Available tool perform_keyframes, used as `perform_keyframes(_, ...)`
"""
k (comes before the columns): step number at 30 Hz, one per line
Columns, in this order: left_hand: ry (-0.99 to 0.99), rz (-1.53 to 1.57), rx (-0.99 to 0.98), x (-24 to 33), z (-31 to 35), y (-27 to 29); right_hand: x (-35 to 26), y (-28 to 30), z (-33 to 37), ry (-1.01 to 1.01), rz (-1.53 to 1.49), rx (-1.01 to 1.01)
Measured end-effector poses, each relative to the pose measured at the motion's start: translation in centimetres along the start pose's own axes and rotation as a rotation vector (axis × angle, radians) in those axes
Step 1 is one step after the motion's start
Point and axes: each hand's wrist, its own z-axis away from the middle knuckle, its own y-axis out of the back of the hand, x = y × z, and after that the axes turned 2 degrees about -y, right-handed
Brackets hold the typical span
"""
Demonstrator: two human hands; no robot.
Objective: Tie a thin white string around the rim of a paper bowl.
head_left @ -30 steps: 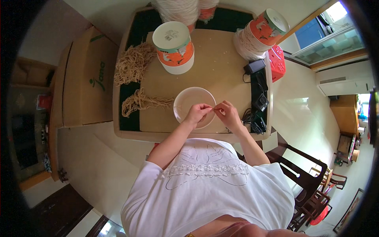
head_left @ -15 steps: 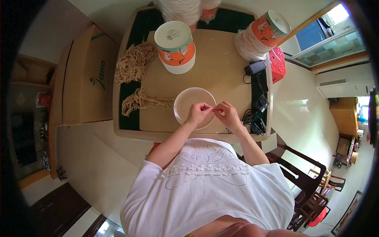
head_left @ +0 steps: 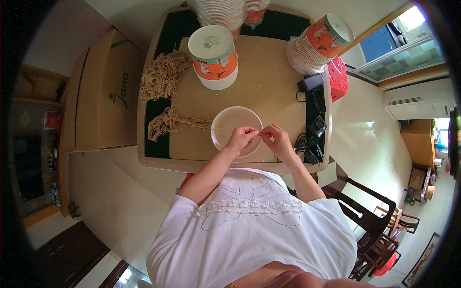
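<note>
A white paper tub stands with its open top facing up near the table's front edge. Over its right rim my left hand and my right hand meet fingertip to fingertip, both in a pinch. What lies between the fingertips is too small to make out. A thin strand shows inside the tub by its left wall. To the left lies a small bundle of tan cord, its loose ends reaching toward the tub. Behind it sits a larger tangled heap of the same cord.
Upside-down orange-and-white tubs stand behind the cord. Further stacks rise at the back, and another stack at the back right. Black adapters and cables line the right edge. A cardboard box stands left of the table.
My hands stay almost in the same place, fingertips still together; only slight finger movement shows. The tub and cord have not moved noticeably.
</note>
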Motion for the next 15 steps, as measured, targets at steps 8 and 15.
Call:
perform_keyframes(8, -0.371, -0.363, 0.166, -1.1, -0.5, -0.3, 0.2, -0.2, -0.2, -0.025, -0.004, -0.012)
perform_keyframes(15, -0.149, -0.162, 0.064, -0.2, -0.2, -0.4, 0.9, -0.3, -0.2, -0.011, -0.051, 0.006)
